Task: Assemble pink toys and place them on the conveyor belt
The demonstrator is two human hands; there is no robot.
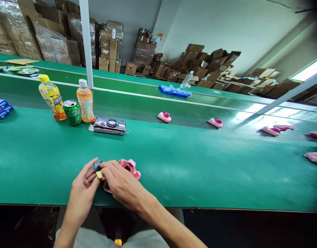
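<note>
On green table [200,172], pink toy camera shell [132,168], small dark part [98,166] at its left.

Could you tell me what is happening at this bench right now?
A person is at a green workbench beside a conveyor belt. The left hand and the right hand both pinch a small dark part with a yellowish tab, held right against a pink toy camera that lies partly under the right hand. Further back stand a yellow drink bottle, a green can, an orange drink bottle and a black boxed gadget. More pink pieces lie on the belt.
</note>
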